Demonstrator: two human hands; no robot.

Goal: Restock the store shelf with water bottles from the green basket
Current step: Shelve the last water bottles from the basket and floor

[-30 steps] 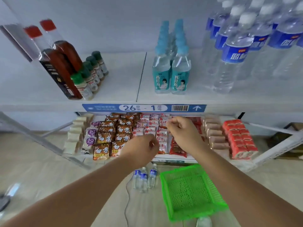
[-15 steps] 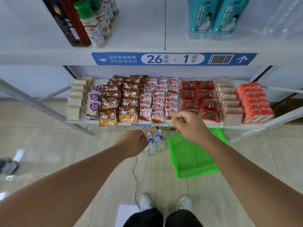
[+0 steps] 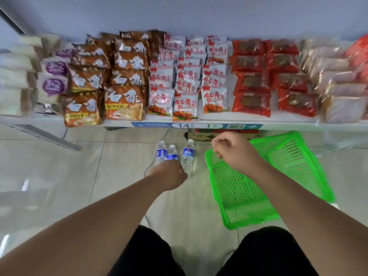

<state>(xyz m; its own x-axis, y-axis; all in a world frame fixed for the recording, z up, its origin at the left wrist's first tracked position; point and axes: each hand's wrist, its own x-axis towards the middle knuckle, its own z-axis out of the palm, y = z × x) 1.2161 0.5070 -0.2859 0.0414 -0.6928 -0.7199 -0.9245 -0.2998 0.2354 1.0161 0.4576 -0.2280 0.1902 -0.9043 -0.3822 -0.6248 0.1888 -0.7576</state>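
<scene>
1. The left hand point(image 3: 169, 177) covers the lower parts of two of the water bottles point(image 3: 172, 154) standing just beyond it.
2. The right hand point(image 3: 234, 151) hides part of the green basket point(image 3: 298, 168) rim.
3. Shelf label point(image 3: 197, 126) print above both hands is blurred.

Rows of snack packets fill the low shelving: orange-brown packets point(image 3: 123, 102) left of centre, white-and-red packets point(image 3: 186, 105) in the middle, red packets point(image 3: 252, 102) to the right. Far left lie purple-labelled packs point(image 3: 53, 85) and pale blocks point(image 3: 12, 100). A blue label strip point(image 3: 197, 125) runs along the near edge above the pale tiled floor point(image 3: 49, 176).
</scene>
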